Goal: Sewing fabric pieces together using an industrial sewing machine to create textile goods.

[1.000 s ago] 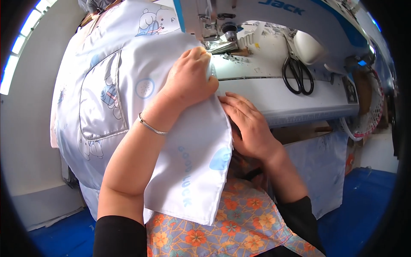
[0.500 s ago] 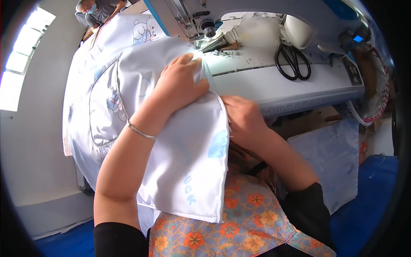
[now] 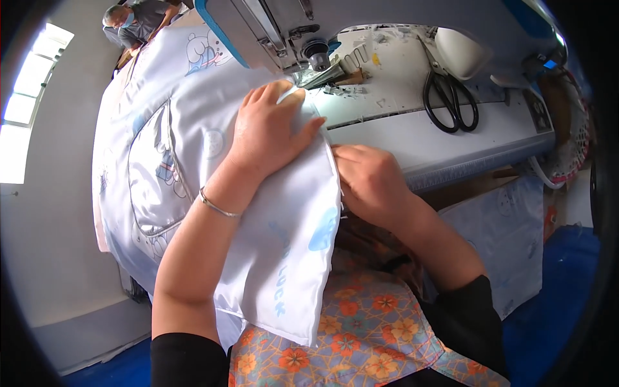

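Observation:
White satiny printed fabric (image 3: pixel 271 251) hangs over the front of the sewing machine (image 3: pixel 361 16) and down onto my lap. Flat on it, just in front of the machine's needle area (image 3: pixel 300 72), rests my left hand (image 3: pixel 267 129), fingers forward and thumb stretched toward the fabric's right edge. My right hand (image 3: pixel 374 177) pinches that same edge a little nearer to me, its fingertips partly hidden by the cloth. The needle itself is not clearly visible.
Black-handled scissors (image 3: pixel 449 103) lie on the machine bed (image 3: pixel 445 145), with a white rounded object (image 3: pixel 461 51) behind them. Thread scraps and small tools (image 3: pixel 338 74) sit beside the needle area. More printed fabric (image 3: pixel 503 238) hangs at right. A masked person (image 3: pixel 138 22) works far left.
My left thumb has stretched outward to the right. The fabric's lower corner has swung slightly left and nearer to me. The whole view has shifted a little; my right hand still pinches the edge.

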Tool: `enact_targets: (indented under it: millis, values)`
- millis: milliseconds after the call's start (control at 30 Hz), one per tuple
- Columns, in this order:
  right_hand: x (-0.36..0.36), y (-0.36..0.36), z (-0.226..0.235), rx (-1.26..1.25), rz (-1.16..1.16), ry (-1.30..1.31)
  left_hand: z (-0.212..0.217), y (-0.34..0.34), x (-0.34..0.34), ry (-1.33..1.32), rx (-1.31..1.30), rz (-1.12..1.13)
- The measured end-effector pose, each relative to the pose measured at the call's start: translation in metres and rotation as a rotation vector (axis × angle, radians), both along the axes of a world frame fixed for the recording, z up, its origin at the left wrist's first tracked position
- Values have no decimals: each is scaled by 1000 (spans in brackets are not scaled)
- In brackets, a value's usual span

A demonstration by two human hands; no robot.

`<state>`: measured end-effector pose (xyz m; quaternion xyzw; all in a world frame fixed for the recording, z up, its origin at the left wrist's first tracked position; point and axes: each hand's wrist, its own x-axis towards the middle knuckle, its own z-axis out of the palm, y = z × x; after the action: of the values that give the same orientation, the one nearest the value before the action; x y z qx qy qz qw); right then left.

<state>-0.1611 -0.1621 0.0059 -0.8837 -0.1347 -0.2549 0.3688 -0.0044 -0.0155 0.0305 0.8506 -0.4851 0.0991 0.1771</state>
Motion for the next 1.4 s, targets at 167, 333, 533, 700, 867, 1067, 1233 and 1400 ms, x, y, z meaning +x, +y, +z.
enact_targets:
  millis: [167,333,533,700,867,1067,1233,1400]
  values:
    - [6,4,-2,-10,-19,-2,0,23,12,99,-62,-189]
    - [-12,19,-8,-175,-120,-79,7,140,-84,138,-1,-248]
    - [-48,60,-52,678,580,662,-44,277,-219,40,126,247]
    - [-48,84,-43,414,611,298,-81,321,-186,-108,65,446]
    - [-47,87,-16,146,620,-39,-10,341,-122,-378,-51,521]
    - [-81,55,-14,207,618,304,-3,346,-110,-120,221,498]
    - [-82,38,-13,1188,705,809,15,350,-124,104,501,426]
    - [-72,57,-5,793,380,814,101,255,-103,576,313,-13]
